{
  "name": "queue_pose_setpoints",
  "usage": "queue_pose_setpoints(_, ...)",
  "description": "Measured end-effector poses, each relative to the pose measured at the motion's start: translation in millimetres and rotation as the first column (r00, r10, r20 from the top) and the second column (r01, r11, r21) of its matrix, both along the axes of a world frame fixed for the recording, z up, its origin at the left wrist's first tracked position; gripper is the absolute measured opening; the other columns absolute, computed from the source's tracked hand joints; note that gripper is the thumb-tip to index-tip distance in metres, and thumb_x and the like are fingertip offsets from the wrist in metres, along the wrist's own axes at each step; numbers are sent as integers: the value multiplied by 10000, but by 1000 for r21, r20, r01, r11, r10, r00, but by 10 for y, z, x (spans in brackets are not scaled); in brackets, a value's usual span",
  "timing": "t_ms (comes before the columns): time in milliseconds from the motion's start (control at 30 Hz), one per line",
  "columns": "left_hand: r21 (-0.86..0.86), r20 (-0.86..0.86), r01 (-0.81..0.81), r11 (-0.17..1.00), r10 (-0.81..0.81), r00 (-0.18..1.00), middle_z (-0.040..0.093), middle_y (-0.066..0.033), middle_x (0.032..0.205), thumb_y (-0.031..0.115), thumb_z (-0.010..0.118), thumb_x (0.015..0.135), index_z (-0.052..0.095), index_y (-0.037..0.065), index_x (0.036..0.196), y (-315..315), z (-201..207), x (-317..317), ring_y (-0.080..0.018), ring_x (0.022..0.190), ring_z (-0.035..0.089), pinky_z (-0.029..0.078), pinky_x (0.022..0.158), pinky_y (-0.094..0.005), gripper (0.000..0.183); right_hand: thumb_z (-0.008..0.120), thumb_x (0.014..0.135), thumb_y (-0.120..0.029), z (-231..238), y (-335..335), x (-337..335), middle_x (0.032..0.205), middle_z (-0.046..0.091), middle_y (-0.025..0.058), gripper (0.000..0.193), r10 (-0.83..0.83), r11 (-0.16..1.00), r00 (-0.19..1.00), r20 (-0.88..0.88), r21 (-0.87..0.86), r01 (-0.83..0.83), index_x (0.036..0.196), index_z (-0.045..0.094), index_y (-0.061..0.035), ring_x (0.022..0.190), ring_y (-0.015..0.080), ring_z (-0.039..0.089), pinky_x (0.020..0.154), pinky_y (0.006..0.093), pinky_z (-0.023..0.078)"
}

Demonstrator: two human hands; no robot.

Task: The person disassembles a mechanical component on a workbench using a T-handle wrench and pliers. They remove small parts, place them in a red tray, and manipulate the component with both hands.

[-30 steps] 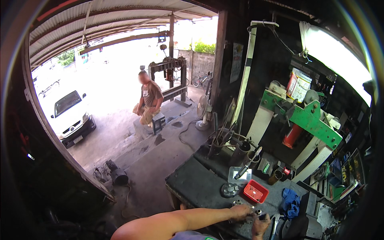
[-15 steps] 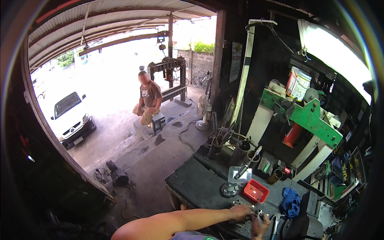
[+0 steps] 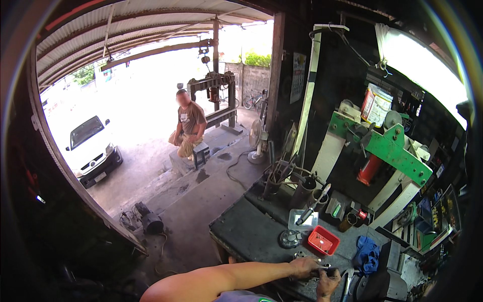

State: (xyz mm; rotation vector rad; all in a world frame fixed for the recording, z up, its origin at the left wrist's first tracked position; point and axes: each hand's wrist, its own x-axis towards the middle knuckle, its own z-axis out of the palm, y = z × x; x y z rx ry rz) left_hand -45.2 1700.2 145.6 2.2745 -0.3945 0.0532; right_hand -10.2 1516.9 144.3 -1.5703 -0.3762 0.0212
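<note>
Both hands meet at the near edge of the dark surface (image 3: 246, 234). The left hand (image 3: 305, 267) and right hand (image 3: 328, 283) have their fingers closed on a small metal part (image 3: 322, 270), just below the red tray (image 3: 323, 240)

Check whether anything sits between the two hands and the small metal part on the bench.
Nothing visible does. The left hand and right hand are both already closed around the small metal part at the bench edge; the red tray sits behind it.

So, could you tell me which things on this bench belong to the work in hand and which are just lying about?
In hand: left hand and right hand, both on a small metal part.

Lying about: red tray, blue rag, round black disc, clear tray, green press.
</note>
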Motion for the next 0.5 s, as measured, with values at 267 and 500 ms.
queue_pose_setpoints(267,92,181,40,995,-56,982,712,-190,1225,261,643,1018,732,158,1250,12,-194,29,-451,1269,615,506,1086,-516,269,636,1071,-141,39,-345,90,880,681,68,203,276,894,857,436,-443,-62,1152,751,5,787,177,592,702,383,489)
queue_pose_setpoints(500,50,85,80,996,-84,993,712,-167,1220,207,678,949,756,137,1193,12,-38,51,-412,1190,662,537,1026,-499,266,665,1049,-220,43,-155,106,1149,699,193,196,282,656,822,494,-725,211,1142,729,-60,1063,366,642,843,480,519)
